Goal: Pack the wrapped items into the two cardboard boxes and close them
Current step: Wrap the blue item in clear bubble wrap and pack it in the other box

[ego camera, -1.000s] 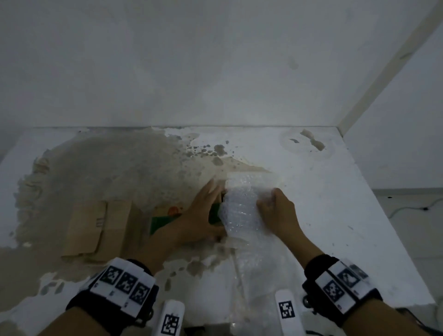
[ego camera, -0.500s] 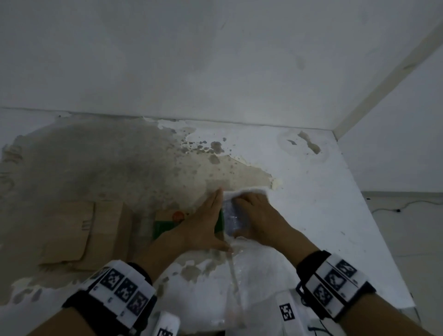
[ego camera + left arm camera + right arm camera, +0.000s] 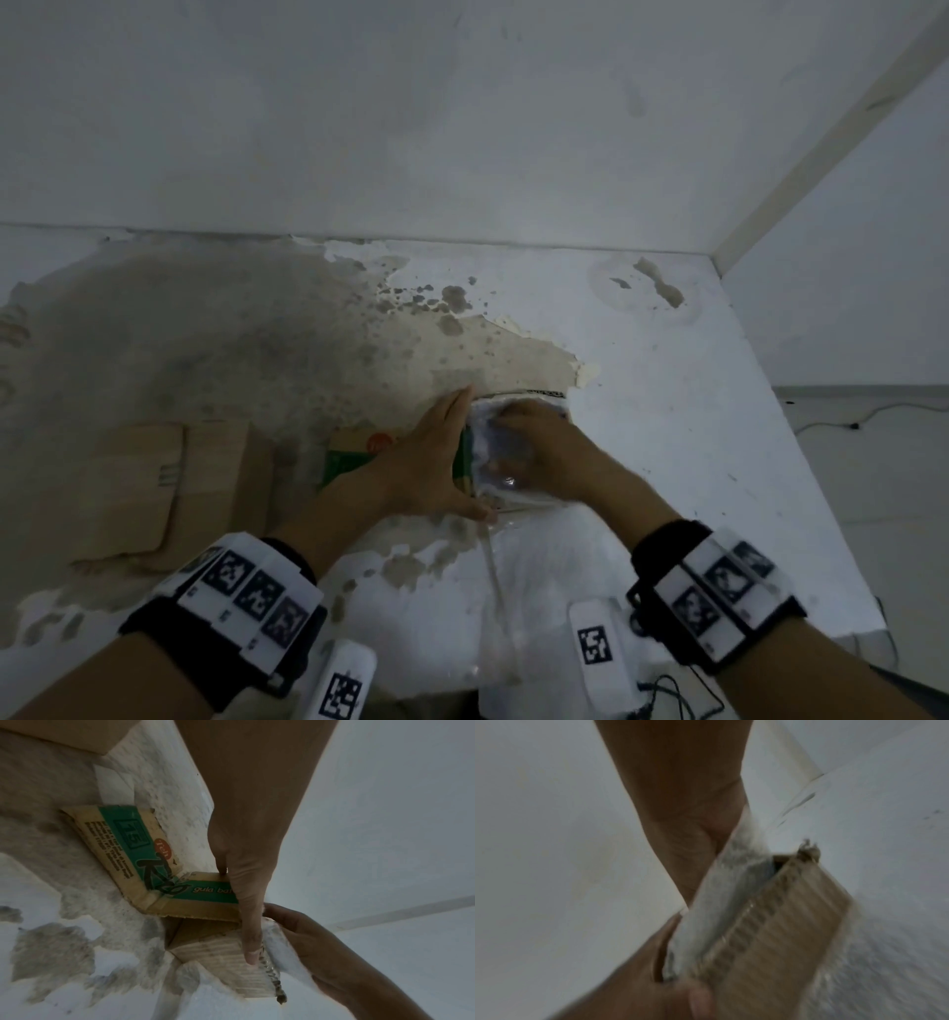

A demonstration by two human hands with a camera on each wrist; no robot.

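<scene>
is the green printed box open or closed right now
Open. The green printed box has its flap folded out flat on the table, and the right hand is pushing the bubble-wrapped item into its top.

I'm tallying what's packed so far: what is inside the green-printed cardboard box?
A bubble-wrapped item fills the green-printed cardboard box, pressed down by the right hand. Anything beneath the wrap is covered.

We see a bubble-wrapped item (image 3: 506, 452), whitish with a dark core, sitting down inside the open green-printed cardboard box (image 3: 164, 886) at table centre. Box flaps are splayed out, corrugated edge (image 3: 754, 933) exposed beside the wrap. A second plain brown cardboard box (image 3: 169, 483) lies left of it, flaps folded flat.
</scene>
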